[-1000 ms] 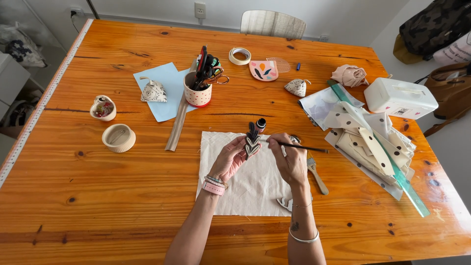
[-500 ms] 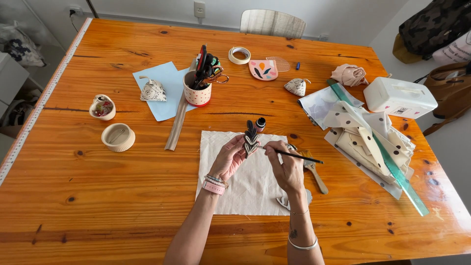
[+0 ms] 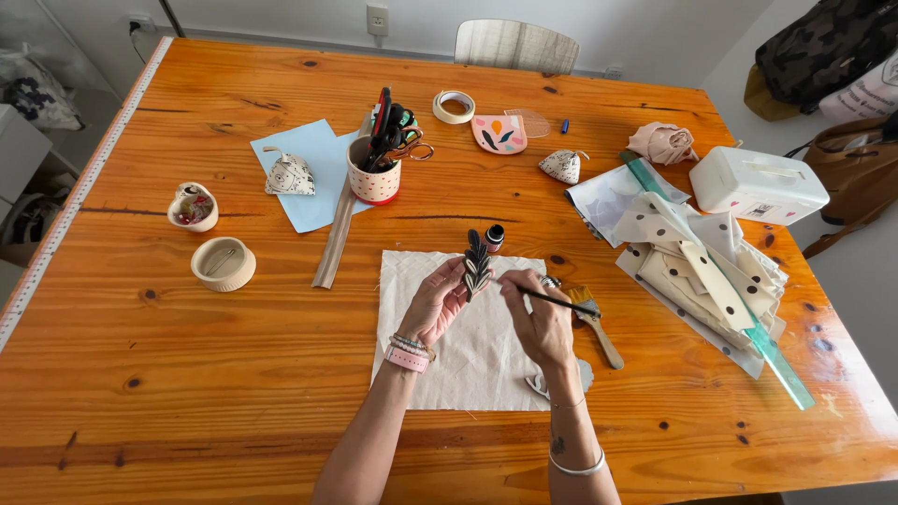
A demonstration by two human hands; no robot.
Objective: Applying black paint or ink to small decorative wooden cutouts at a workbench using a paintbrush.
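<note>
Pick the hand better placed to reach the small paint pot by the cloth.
Likely left. The left hand holds the leaf piece just below the paint pot; the right hand holds the brush.

You look down on a glossy orange wooden table (image 3: 234, 393); a pale chair (image 3: 516, 44) stands against the white wall (image 3: 281, 14).
</note>
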